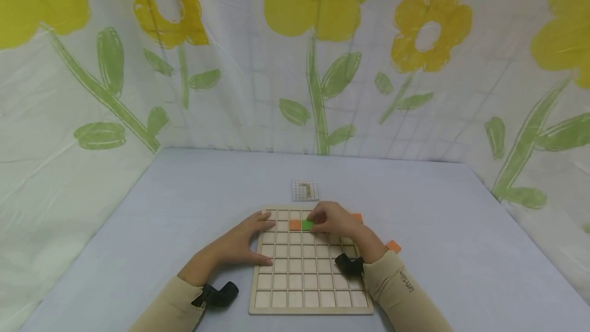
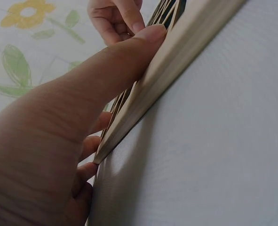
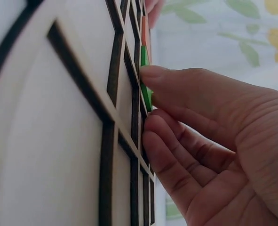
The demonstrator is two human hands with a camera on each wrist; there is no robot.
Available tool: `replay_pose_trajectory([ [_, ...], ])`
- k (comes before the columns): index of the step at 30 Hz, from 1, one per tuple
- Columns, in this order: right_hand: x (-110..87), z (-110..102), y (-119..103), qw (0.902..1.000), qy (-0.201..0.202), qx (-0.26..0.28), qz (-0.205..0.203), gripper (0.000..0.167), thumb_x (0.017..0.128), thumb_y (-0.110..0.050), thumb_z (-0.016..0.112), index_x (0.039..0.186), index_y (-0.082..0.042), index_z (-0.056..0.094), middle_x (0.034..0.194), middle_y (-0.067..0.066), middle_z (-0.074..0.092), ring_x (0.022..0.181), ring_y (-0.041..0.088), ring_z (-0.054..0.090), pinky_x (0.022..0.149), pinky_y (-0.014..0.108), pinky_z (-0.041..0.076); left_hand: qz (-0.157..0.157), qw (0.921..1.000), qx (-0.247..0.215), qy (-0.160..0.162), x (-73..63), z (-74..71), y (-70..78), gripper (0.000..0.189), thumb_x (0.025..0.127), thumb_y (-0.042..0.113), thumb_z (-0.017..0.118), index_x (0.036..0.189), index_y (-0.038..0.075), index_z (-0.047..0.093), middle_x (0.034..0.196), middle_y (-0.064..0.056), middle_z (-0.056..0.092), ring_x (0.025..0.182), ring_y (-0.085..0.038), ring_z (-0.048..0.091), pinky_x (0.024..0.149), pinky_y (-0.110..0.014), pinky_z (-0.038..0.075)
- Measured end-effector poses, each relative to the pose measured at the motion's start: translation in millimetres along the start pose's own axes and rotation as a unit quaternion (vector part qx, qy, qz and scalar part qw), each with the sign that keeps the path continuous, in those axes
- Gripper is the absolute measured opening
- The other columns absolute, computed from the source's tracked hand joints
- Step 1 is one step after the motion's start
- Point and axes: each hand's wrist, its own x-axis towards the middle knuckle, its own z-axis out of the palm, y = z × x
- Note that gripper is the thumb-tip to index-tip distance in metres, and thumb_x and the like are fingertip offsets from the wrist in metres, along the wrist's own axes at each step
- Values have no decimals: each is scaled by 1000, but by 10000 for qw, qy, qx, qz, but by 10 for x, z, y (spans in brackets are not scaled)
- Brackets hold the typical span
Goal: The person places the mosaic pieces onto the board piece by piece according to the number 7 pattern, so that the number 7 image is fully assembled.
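Note:
A wooden grid board lies on the table with square cells. In its second row from the far side sit an orange tile and, directly right of it, a green tile. My right hand pinches green between thumb and index finger at the board's surface; the thumb covers part of it in the right wrist view, where green shows on both sides. My left hand is spread along the board's left edge, its thumb resting on the frame and the other fingers farther along.
A small card printed with a grid pattern lies beyond the board. Two loose orange tiles, one partly behind the right hand and another beside the right forearm, are to the board's right. A flowered curtain hangs behind the table.

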Motion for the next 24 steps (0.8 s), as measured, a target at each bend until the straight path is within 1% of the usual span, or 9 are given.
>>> replay_pose_trajectory([
  [4,-1,-33,5,10000,-59,-23,-53,30,81,-16,72,105,0,67,100,10,65,87,17,63,74,21,54,-10,10000,26,28,-2,-2,-11,91,65,56,76,139,13,44,155,-8,24,144,-33,13,115,-55,18],
  [8,-41,-106,-22,9997,-127,123,179,34,82,-18,71,110,0,65,106,11,65,94,22,64,79,27,55,35,10000,60,35,-2,-3,-12,91,66,56,76,139,14,44,154,-8,24,144,-33,14,115,-54,19],
  [13,-111,-199,-39,9996,-35,12,296,32,85,-22,68,111,-3,65,107,9,66,95,21,63,80,30,55,39,10000,54,40,-2,3,-8,91,65,56,76,139,13,44,154,-8,25,144,-33,15,115,-54,20],
  [18,-214,-291,-42,9996,46,-5,283,33,86,-25,67,111,-3,65,107,9,65,96,21,62,82,32,54,28,9999,84,53,-4,-2,-11,91,65,56,76,139,13,44,154,-8,24,144,-33,14,115,-54,19],
  [21,-309,-339,-39,9998,32,-115,144,34,87,-26,66,110,-1,65,106,11,65,95,22,62,83,34,54,43,9999,103,41,0,-2,-15,91,66,56,76,139,13,43,154,-8,24,144,-33,14,115,-54,19],
  [24,-407,-371,-21,9999,18,-148,68,35,87,-28,65,110,0,65,105,11,65,94,20,62,83,32,54,54,9999,87,35,1,0,-16,91,65,56,76,139,13,44,154,-8,24,144,-33,14,115,-54,19],
])
